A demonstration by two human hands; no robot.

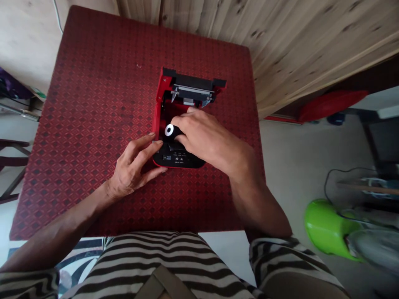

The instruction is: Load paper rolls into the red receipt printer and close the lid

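Note:
A small red and black label printer (pixel 179 159) sits on the table with its lid (pixel 193 82) raised. Inside its bay is a dark roll with a white ringed end (pixel 169 130). My right hand (pixel 207 137) reaches into the bay from the right, fingers and thumb closed around this roll; the hand hides the roll's far end. At the printer's front left corner rests my left hand (pixel 132 164), fingers apart. Its fingertips touch the left rim and top, and its thumb lies along the front edge.
The table (pixel 102 95) has a red patterned cover. Beyond its far and right sides stands a wooden plank wall (pixel 280 37). A green bucket (pixel 327 228) is on the floor at the right, and part of a dark wooden chair (pixel 12 162) shows at the left.

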